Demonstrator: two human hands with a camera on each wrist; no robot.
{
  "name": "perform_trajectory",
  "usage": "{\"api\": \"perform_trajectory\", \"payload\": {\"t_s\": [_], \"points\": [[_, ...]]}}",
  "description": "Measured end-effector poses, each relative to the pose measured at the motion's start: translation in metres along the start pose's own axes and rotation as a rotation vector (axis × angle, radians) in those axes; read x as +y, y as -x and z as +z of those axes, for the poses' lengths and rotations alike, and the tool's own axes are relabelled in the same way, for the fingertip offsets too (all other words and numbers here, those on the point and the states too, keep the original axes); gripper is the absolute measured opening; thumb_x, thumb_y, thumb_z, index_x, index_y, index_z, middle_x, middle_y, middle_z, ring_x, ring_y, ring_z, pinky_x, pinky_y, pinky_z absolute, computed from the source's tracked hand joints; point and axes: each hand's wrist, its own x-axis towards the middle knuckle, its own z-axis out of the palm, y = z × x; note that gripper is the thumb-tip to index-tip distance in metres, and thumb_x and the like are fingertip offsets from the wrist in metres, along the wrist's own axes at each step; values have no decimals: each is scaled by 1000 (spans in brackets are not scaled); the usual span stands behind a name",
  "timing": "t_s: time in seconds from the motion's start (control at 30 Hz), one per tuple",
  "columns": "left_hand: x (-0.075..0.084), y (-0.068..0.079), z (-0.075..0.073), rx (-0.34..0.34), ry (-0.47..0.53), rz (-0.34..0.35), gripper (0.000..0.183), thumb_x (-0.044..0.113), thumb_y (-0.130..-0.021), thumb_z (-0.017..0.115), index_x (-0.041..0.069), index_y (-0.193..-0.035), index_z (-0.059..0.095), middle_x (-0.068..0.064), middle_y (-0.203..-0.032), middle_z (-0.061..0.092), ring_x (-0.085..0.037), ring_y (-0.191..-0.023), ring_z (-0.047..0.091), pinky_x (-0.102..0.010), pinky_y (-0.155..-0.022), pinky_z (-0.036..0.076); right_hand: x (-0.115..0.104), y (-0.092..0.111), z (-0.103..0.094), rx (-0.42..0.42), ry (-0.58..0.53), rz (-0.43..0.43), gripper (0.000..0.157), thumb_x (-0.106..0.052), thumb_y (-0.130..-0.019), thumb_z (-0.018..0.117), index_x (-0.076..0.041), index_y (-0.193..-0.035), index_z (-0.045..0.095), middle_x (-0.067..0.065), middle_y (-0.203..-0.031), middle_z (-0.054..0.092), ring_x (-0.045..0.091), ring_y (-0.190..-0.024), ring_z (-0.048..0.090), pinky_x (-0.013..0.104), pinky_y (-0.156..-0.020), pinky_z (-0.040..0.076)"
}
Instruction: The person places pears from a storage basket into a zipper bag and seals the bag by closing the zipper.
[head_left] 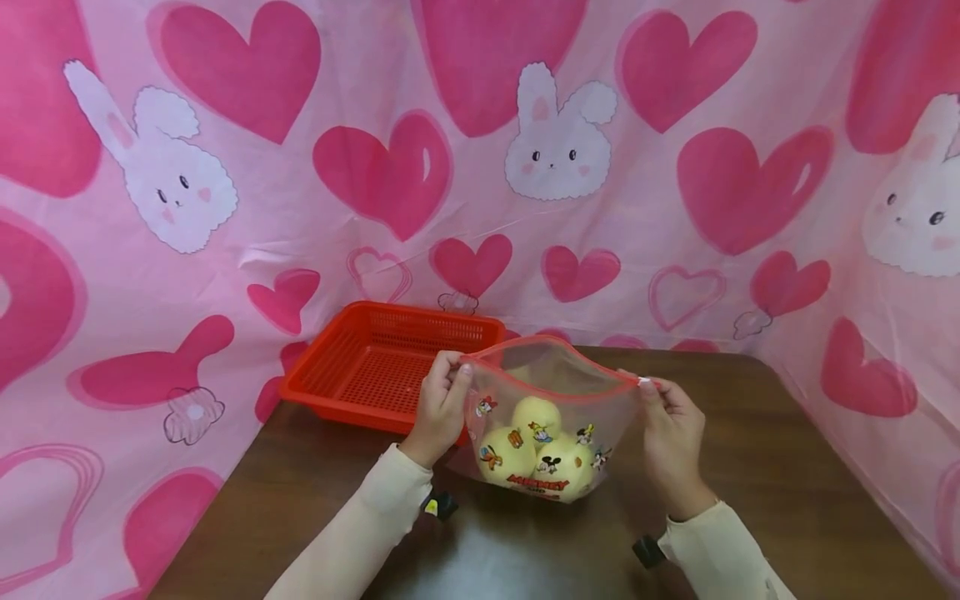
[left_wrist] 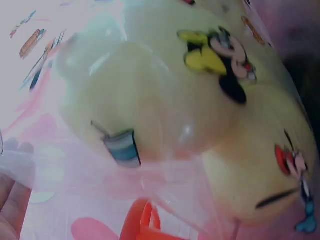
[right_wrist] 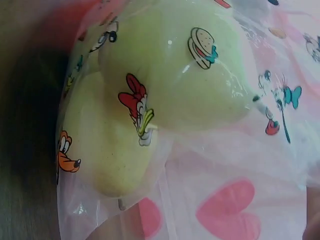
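A clear zip bag (head_left: 540, 417) with cartoon prints and a red zip edge hangs between my two hands, its mouth parted. Inside lie several pale yellow round fruits (head_left: 537, 417); in the right wrist view one fruit (right_wrist: 117, 145) shows a short stem at its end. My left hand (head_left: 438, 410) pinches the bag's left top corner between thumb and fingers. At the opposite corner, beside the white zip slider (head_left: 643, 381), my right hand (head_left: 672, 437) grips the zip edge. From the left wrist, fruits (left_wrist: 145, 100) press against the printed plastic.
Behind my left hand, a red slotted plastic basket (head_left: 375, 367) stands at the back left of the brown table (head_left: 750, 433), with no fruit showing in it. Pink cloth (head_left: 480, 208) with hearts and rabbits hangs around the table.
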Motion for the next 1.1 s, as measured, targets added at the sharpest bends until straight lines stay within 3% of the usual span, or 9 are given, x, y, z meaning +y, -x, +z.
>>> {"api": "perform_trajectory", "payload": {"t_s": [0.13,0.27,0.33,0.43,0.57,0.7,0.83,0.97,1.1], "points": [[8,-3,-4,-16,-16,9,6,-8,-97,45,-6,-101,49,-14,-66,51,-14,-55,43,-26,-48,41,6,-5,-2,34,77,59,13,-1,-92,63,0,-81,68,-1,-71,62,10,-65,49,19,-56,41],[6,-3,-6,4,-32,-24,2,-4,-99,46,-4,-99,48,-7,-58,42,-8,-51,37,-24,-43,32,10,-5,-7,-100,287,21,11,4,-88,66,0,-80,70,-6,-69,63,8,-63,49,21,-55,40],[6,-3,-5,23,-49,-39,4,-1,-100,47,-4,-98,48,-2,-56,40,-8,-50,35,-23,-42,30,10,-6,-10,-154,338,1,7,5,-87,68,1,-82,71,-7,-70,64,7,-64,51,21,-56,42],[5,-3,-6,33,-54,-56,6,1,-101,46,-4,-97,47,1,-57,38,-8,-49,33,-23,-41,28,7,-9,-13,-171,288,8,4,4,-87,69,4,-86,72,-5,-74,68,7,-66,55,20,-59,45],[5,-3,-9,21,-26,-73,7,2,-101,46,-5,-99,46,-7,-59,43,-11,-52,37,-24,-43,32,2,-12,-14,-157,229,-10,4,6,-84,70,5,-87,74,-3,-78,71,7,-69,59,19,-65,48],[9,-8,-19,13,8,-89,7,1,-102,46,-6,-100,46,-15,-68,53,-15,-59,46,-25,-51,42,-6,-16,-15,-154,150,-11,5,9,-84,70,8,-87,74,-1,-77,71,8,-69,58,20,-65,48],[-1,-13,-30,-9,49,-112,7,4,-102,46,-4,-103,47,-15,-79,61,-18,-67,57,-29,-61,54,-15,-25,-20,-244,5,-20,10,10,-88,64,14,-95,70,5,-84,73,13,-73,62,22,-71,51],[-22,-13,-36,-100,126,-182,16,14,-103,48,-2,-101,44,-15,-74,57,-18,-68,59,-33,-64,56,-19,-35,-28,-351,-25,5,17,10,-92,59,18,-105,66,8,-92,73,16,-80,65,25,-78,53],[-26,-9,-42,-216,195,-283,18,16,-103,48,-1,-99,42,-18,-79,62,-20,-75,65,-35,-73,57,-17,-39,-35,-361,16,58,16,8,-92,60,14,-103,68,6,-90,74,14,-80,64,24,-78,52]]}}
